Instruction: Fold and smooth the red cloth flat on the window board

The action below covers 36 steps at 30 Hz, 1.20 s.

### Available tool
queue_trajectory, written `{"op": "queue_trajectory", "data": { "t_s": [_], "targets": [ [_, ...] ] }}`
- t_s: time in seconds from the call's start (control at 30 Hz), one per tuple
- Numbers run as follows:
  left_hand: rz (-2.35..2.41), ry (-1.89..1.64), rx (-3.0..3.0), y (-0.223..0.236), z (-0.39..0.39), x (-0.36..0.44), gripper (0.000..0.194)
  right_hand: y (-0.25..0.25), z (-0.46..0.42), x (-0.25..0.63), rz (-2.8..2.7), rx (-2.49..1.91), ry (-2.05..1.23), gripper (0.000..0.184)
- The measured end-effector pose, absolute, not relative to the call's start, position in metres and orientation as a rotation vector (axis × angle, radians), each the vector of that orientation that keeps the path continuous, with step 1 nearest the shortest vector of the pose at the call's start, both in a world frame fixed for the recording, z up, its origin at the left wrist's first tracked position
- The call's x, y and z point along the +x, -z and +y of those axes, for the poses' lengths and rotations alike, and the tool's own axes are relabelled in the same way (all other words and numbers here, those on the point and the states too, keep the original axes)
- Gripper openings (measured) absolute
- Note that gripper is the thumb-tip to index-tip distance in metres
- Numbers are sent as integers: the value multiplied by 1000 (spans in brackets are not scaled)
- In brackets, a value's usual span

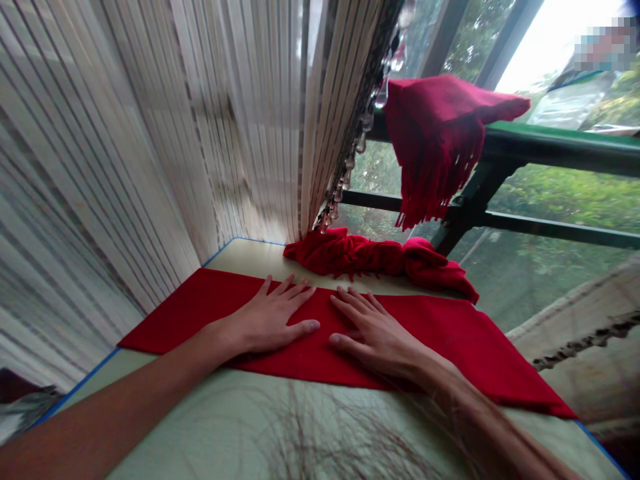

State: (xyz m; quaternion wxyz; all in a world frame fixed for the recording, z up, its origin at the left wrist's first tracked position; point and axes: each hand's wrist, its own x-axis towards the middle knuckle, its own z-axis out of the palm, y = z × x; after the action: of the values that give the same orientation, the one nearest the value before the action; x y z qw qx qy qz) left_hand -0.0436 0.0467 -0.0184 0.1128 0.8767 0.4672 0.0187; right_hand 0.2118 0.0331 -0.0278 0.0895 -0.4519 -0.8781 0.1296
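A red scarf [430,333] lies flat and folded lengthwise across the table, reaching from its left edge to its right edge. My left hand [273,317] rests palm down on the scarf, left of its middle, with fingers spread. To the right of it, my right hand [367,327] also lies flat on the cloth, fingers apart and pointing away from me. The two thumbs point toward each other with a small gap between them. Neither hand grips the fabric.
Behind the scarf, another red cloth [375,257] lies bunched at the table's far edge. A fringed red scarf [435,133] hangs over the dark green railing [560,150] by the window. A striped curtain [150,133] with beaded trim borders the pale, blue-edged table [200,420]. Blurred hair strands cross the near view.
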Motion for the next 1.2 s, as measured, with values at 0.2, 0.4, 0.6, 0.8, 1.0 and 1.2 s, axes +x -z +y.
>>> {"op": "queue_trajectory", "data": {
  "t_s": [0.2, 0.4, 0.6, 0.8, 1.0, 1.2],
  "targets": [
    [1386, -47, 2532, 18, 45, -42, 85, 25, 32, 212, -2637, -1376, -409, 87],
    [1415, -45, 2542, 17, 46, -40, 81, 28, 33, 213, -2626, -1403, -402, 85],
    [1438, -96, 2558, 18, 47, -40, 79, 28, 33, 212, -2634, -1411, -367, 86],
    [1467, -112, 2587, 18, 46, -39, 77, 28, 33, 212, -2641, -1415, -343, 87],
    [1498, -117, 2630, 15, 44, -37, 77, 25, 31, 212, -2615, -1362, -327, 84],
    [1495, -104, 2640, 15, 42, -35, 76, 22, 27, 208, -2589, -1272, -271, 77]
  ]
}}
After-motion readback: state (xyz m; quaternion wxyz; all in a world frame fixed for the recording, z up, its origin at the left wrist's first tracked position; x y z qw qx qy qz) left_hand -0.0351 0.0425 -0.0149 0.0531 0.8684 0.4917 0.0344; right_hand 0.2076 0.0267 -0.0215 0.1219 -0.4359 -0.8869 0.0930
